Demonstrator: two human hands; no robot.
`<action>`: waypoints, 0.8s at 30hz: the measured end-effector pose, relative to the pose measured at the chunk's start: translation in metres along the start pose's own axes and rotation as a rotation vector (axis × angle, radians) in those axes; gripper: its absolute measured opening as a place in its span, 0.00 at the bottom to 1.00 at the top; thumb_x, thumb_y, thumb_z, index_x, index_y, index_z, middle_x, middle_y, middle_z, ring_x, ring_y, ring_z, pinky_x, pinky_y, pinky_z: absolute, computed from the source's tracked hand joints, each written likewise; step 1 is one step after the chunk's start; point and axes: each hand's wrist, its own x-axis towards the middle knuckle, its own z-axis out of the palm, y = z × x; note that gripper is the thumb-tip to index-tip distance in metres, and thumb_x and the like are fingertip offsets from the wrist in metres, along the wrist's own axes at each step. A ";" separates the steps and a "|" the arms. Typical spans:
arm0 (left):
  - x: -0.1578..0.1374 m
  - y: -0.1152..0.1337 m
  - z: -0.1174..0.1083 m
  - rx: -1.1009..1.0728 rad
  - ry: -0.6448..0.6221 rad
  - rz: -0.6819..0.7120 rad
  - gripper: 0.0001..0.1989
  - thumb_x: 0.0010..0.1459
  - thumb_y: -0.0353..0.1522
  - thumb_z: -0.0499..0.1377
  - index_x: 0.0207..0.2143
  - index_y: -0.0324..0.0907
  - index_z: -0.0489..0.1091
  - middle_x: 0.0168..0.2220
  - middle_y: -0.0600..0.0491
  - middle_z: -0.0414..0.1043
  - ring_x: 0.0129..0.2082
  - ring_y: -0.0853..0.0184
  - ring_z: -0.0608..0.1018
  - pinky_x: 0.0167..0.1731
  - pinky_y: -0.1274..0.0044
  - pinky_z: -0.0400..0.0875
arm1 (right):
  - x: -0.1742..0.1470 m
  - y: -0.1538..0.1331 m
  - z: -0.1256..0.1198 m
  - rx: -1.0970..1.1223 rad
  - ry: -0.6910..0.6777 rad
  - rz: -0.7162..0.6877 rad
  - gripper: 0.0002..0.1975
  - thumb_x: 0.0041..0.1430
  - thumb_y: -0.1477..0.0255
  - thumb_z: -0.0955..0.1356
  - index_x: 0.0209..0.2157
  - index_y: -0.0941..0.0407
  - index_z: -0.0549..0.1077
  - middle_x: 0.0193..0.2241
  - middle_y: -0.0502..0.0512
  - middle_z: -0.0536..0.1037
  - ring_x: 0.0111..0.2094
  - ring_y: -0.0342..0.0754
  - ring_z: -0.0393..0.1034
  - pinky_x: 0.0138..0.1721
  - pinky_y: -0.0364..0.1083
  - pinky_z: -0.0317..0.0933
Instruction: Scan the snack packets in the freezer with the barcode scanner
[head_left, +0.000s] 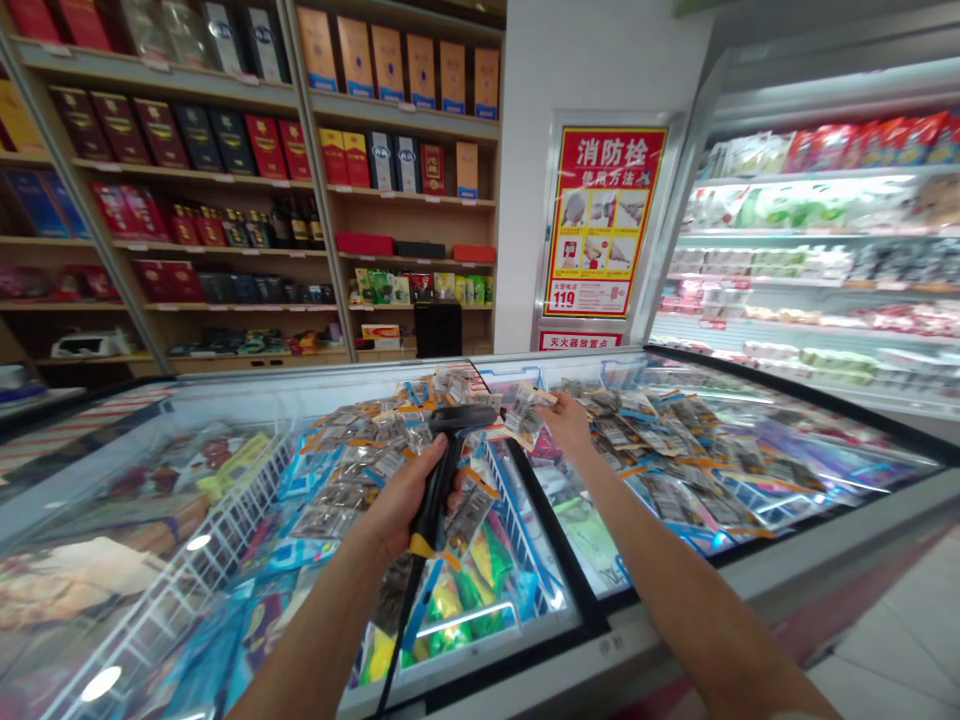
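Observation:
My left hand is wrapped round the handle of a black barcode scanner, its cable hanging down toward me. The scanner's head points right, toward a small clear packet with a pale, orange-edged top. My right hand pinches that packet by its upper right edge, a little apart from the scanner. Beneath both hands, many similar packets with dark contents lie heaped on the glass lid, one pile to the left and another to the right.
The glass-topped chest freezer spans the front, with a white wire basket and bagged goods inside. Behind it stand shelves of boxes, a black chair back and a red poster. A lit open cooler fills the right.

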 end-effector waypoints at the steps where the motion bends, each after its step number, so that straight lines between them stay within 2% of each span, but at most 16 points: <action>1: 0.000 -0.001 0.000 0.000 -0.013 -0.002 0.16 0.51 0.42 0.50 0.32 0.38 0.64 0.17 0.55 0.64 0.13 0.75 0.65 0.12 0.84 0.59 | 0.001 0.001 -0.004 -0.025 0.009 -0.015 0.10 0.39 0.70 0.65 0.29 0.57 0.68 0.23 0.50 0.73 0.26 0.47 0.66 0.29 0.45 0.59; 4: 0.000 -0.003 0.001 -0.007 -0.038 -0.009 0.15 0.50 0.41 0.51 0.31 0.38 0.64 0.18 0.55 0.64 0.13 0.75 0.66 0.12 0.83 0.59 | -0.001 0.002 -0.010 -0.057 -0.018 -0.021 0.09 0.40 0.72 0.63 0.28 0.57 0.69 0.23 0.51 0.73 0.27 0.47 0.67 0.31 0.45 0.59; 9: -0.001 -0.003 0.003 -0.028 -0.053 -0.013 0.15 0.50 0.41 0.51 0.33 0.38 0.64 0.17 0.56 0.64 0.13 0.75 0.65 0.11 0.83 0.59 | -0.004 0.002 -0.008 0.047 -0.061 -0.009 0.11 0.41 0.73 0.61 0.30 0.57 0.68 0.26 0.50 0.74 0.29 0.46 0.67 0.33 0.44 0.59; 16: -0.002 -0.003 0.002 -0.039 -0.093 -0.018 0.15 0.51 0.41 0.50 0.36 0.39 0.63 0.17 0.57 0.63 0.13 0.76 0.65 0.11 0.84 0.58 | 0.004 0.020 -0.002 0.044 -0.068 -0.070 0.13 0.42 0.72 0.61 0.33 0.57 0.68 0.27 0.49 0.74 0.31 0.46 0.67 0.34 0.45 0.60; 24: -0.001 -0.005 0.001 -0.042 -0.098 -0.034 0.14 0.50 0.41 0.51 0.33 0.39 0.63 0.18 0.56 0.63 0.14 0.76 0.65 0.13 0.84 0.59 | 0.001 0.015 -0.003 0.059 -0.069 -0.042 0.14 0.43 0.74 0.61 0.35 0.58 0.68 0.29 0.51 0.74 0.32 0.46 0.68 0.35 0.45 0.60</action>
